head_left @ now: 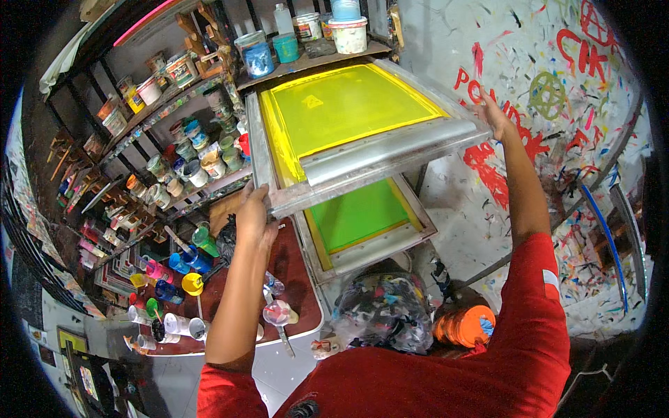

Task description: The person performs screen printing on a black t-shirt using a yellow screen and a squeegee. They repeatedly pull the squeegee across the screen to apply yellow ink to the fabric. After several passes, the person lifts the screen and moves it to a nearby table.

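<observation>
My two hands hold a large screen-printing frame with silver metal bars (397, 157) and a yellow mesh (348, 111). My left hand (252, 216) is closed on its near left corner. At the right end my right hand (496, 117) grips the edge with the fingers pointing up, and part of that grip is hidden. The frame is tilted, its far side near the paint shelf. Below it lies a second screen frame (355, 258) with a green mesh (362, 216), partly covered by the upper one.
Shelves of paint tubs (198, 171) line the left. A dark red table (293, 244) below carries several cups and a yellow cup (192, 283). A filled plastic bag (383, 306) and an orange container (465, 325) stand below the frames. A paint-marked wall (446, 76) rises right.
</observation>
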A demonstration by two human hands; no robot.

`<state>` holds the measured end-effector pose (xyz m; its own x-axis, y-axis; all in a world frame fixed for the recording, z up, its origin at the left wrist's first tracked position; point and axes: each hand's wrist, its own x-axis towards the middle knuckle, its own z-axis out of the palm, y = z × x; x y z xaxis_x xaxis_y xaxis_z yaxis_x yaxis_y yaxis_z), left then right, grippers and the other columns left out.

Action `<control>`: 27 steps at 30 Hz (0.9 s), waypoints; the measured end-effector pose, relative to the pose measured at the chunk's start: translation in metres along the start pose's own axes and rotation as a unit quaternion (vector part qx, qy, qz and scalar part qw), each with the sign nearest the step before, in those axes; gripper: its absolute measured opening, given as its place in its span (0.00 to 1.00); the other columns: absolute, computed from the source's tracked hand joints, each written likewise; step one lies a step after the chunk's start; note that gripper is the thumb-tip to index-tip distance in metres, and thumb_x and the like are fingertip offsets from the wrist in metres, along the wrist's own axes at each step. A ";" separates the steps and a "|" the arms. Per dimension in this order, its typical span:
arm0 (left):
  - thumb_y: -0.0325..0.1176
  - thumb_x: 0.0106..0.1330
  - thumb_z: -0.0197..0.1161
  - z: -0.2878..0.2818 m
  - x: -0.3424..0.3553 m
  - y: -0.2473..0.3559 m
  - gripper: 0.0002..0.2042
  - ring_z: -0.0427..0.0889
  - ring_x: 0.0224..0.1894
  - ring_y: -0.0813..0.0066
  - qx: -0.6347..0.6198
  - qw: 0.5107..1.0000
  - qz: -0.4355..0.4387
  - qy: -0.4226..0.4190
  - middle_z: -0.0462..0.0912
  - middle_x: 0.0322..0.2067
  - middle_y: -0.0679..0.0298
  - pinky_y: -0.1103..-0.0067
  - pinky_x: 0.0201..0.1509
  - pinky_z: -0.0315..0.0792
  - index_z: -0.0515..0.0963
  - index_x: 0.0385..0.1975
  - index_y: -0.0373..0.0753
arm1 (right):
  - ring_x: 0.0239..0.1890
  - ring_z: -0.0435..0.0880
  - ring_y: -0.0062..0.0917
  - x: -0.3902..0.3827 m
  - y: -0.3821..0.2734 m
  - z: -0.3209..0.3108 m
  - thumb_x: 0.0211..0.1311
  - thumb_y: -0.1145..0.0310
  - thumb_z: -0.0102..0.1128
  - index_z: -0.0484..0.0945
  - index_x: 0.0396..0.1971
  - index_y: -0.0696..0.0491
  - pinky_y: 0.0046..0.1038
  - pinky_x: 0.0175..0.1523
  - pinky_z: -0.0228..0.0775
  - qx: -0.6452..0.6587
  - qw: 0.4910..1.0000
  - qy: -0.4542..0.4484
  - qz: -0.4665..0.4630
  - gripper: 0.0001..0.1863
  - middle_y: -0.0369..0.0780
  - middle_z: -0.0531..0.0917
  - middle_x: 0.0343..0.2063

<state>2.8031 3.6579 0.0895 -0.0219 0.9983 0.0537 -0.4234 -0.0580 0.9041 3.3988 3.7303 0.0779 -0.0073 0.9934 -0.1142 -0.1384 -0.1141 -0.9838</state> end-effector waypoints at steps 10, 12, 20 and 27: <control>0.31 0.70 0.50 -0.001 0.087 0.005 0.13 0.79 0.47 0.52 0.005 0.998 -0.022 0.057 0.77 0.44 0.50 0.48 0.54 0.72 0.68 0.50 0.32 | 0.62 0.72 0.40 -0.010 0.072 0.071 0.65 0.37 0.51 0.54 0.68 0.62 0.42 0.65 0.63 0.135 0.909 0.312 -0.243 0.47 0.53 0.67 0.63; 0.32 0.70 0.50 0.005 0.093 0.010 0.13 0.79 0.46 0.52 0.012 0.995 -0.033 0.096 0.77 0.44 0.51 0.49 0.55 0.72 0.68 0.50 0.31 | 0.62 0.71 0.40 -0.024 0.073 0.122 0.66 0.43 0.54 0.54 0.68 0.62 0.41 0.67 0.61 0.170 0.926 0.255 -0.222 0.44 0.53 0.66 0.63; 0.32 0.69 0.52 -0.008 0.170 0.021 0.14 0.77 0.52 0.51 0.026 0.992 -0.067 0.100 0.75 0.50 0.50 0.50 0.62 0.67 0.68 0.52 0.34 | 0.62 0.71 0.41 0.014 0.038 0.217 0.65 0.47 0.57 0.48 0.68 0.63 0.41 0.67 0.60 0.309 0.928 0.134 -0.158 0.45 0.54 0.64 0.63; 0.29 0.68 0.49 -0.015 0.212 0.020 0.11 0.78 0.47 0.54 0.041 0.994 -0.043 0.097 0.76 0.44 0.52 0.50 0.53 0.71 0.69 0.48 0.35 | 0.71 0.55 0.48 0.050 0.034 0.269 0.65 0.41 0.52 0.25 0.70 0.62 0.44 0.72 0.51 0.365 0.924 0.041 -0.108 0.57 0.54 0.43 0.71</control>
<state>2.7761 3.8682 0.1127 -0.1666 0.9809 -0.1007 -0.3563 0.0353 0.9337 3.1278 3.7779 0.0763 0.1690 0.9850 0.0347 -0.7593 0.1525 -0.6326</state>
